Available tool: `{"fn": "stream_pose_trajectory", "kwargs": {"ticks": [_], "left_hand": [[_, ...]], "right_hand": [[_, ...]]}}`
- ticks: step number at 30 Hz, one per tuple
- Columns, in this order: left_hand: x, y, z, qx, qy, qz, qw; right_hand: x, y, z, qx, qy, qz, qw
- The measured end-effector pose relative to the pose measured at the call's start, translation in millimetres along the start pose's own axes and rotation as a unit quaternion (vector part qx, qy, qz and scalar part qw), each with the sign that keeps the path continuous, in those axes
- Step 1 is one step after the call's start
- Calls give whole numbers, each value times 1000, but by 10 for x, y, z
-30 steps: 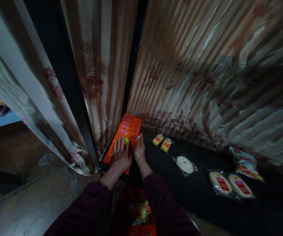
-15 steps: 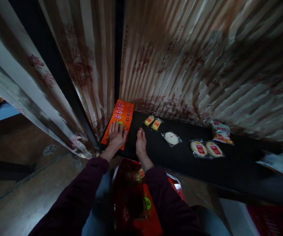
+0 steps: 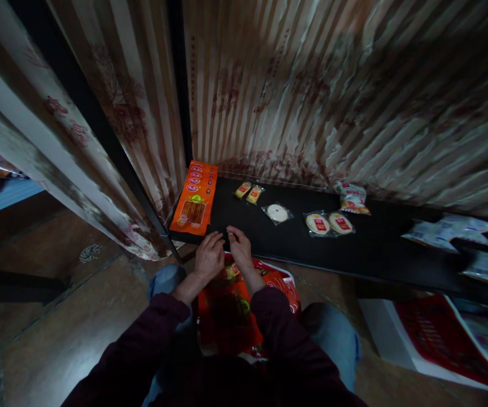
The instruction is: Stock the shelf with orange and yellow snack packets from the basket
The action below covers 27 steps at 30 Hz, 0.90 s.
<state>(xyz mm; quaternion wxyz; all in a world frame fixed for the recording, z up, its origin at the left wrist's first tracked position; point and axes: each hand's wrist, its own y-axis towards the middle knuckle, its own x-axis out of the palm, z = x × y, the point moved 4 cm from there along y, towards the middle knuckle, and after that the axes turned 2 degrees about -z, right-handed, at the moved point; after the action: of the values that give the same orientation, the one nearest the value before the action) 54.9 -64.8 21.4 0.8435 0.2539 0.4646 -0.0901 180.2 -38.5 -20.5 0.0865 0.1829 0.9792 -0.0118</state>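
Observation:
My left hand, with fingers loosely bent and apart, hovers just off the front edge of the black shelf. Beside it my right hand is open, its fingers pointing forward, with nothing seen in it. Just beyond them, overlapping orange snack packets lie in a column on the shelf's left end; the front one has a clear window. Below the hands, between my knees, a red container holds more orange packets and a small yellow-wrapped item.
Along the shelf lie two small yellow packs, a round white wrapped cake, two joined round cakes, a puffed bag and pale bags. Pleated curtains hang behind. A red-and-white box stands at right.
My left hand has left the orange packets and drawn back toward me, beside my right hand. The right hand also sits nearer the shelf's front edge. The view has shifted rightward.

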Motion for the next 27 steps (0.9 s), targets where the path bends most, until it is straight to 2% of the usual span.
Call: {"fn": "stream_pose_trajectory", "kwargs": {"ticks": [5,10,13,15,22,27], "left_hand": [[283,-530,335,-34,4,-172,984],[560,-912,378,-51,21,-290,956],[664,-1053,322,-67,33,-287,955],[693,-1117,286,-79,39,-283,955],[628,-1195,266,-116,72,-298,945],[614,-1224,262,-135,95,-283,945]], "right_hand": [[-85,-303,-127,-56,-39,-26,997],[-134,-546,-117,-53,-22,-38,998],[-161,-734,47,43,-17,-52,998],[-205,-913,160,82,-28,-73,994],[-636,-1630,460,128,-76,-143,978],[-925,-1902,509,140,-112,-181,967]]}}
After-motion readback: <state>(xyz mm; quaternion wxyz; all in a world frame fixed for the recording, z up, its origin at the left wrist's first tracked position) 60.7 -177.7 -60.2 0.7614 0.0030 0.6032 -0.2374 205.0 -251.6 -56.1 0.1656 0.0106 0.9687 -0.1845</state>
